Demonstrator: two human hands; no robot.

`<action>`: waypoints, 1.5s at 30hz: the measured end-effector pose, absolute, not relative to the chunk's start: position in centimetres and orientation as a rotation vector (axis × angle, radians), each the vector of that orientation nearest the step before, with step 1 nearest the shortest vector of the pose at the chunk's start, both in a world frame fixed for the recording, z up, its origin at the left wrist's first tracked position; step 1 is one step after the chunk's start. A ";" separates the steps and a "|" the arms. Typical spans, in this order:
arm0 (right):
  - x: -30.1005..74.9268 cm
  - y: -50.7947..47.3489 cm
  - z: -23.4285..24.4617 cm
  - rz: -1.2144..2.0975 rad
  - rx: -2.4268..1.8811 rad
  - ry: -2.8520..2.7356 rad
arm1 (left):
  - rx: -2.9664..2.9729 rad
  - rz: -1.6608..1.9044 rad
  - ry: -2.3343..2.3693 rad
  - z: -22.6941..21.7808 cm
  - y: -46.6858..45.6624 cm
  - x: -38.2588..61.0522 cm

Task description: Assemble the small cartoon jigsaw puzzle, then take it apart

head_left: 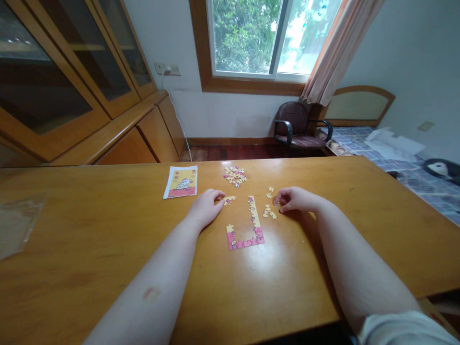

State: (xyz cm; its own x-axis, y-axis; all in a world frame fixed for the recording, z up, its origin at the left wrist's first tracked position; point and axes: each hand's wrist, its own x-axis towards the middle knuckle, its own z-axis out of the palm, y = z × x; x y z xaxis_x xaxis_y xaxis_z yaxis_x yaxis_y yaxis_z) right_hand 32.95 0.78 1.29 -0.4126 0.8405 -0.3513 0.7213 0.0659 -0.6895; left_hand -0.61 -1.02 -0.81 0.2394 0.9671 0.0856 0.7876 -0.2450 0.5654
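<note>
The U-shaped run of joined jigsaw pieces (247,243) lay flat on the wooden table (215,302), between the person's forearms. Lying flat presumably kept its interlocked tabs from slipping apart. Its base was pink, its right side rose tall and yellow, and its left side was short, so the middle and the far end were open.

Just beyond that short side sat a small yellow cluster (229,200), apart from the run. The left hand (206,207) was at the cluster's left end, fingers bent and partly closed, thumb near the forefinger; whether they pinched it or merely steadied it could not be told. Coming from the outer side, the hand left the cluster's inner edge uncovered.

To the right of the tall side, a few loose pieces (267,210) were spread out, probably so that each shape could be seen singly. The right hand (296,199) hung over their outer edge with curled fingers, thumb and fingertips close together; a piece may have been between them, but that was too small to tell.

Farther off, a heap of pieces (235,176) lay centrally, likely within reach of either hand. Left of it, a printed sheet (183,182) lay face up and uncovered, seemingly for easy viewing, its yellow and pink matching the pieces.
</note>
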 end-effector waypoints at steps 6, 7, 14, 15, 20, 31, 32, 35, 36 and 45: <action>33.3 1.0 1.0 1.195 -1.705 -2.121 | 2.104 0.608 1.606 -0.9 -1.0 -0.6; 33.3 1.0 0.9 1.179 -1.719 -2.092 | 2.104 0.611 1.606 -0.8 -1.0 -0.6; 32.8 1.1 0.6 1.108 -1.760 -2.078 | 2.094 0.582 1.616 -0.5 -1.1 -0.5; 32.7 1.0 0.7 1.116 -1.750 -2.095 | 2.096 0.583 1.615 -0.5 -1.1 -0.5; 32.6 0.8 1.0 1.131 -1.739 -2.151 | 2.106 0.588 1.615 -0.7 -1.0 -0.5; 32.3 0.8 0.9 1.215 -1.654 -2.146 | 2.115 0.580 1.614 -0.6 -1.0 -0.5; 32.3 0.8 0.9 1.213 -1.664 -2.152 | 2.117 0.585 1.613 -0.7 -1.0 -0.5; 32.4 0.9 0.9 1.197 -1.696 -2.175 | 2.115 0.590 1.617 -0.7 -1.0 -0.5; 32.4 0.9 0.9 1.193 -1.701 -2.182 | 2.114 0.588 1.619 -0.8 -1.0 -0.6; 32.5 1.0 1.1 1.198 -1.711 -2.207 | 2.108 0.588 1.609 -0.7 -1.1 -0.6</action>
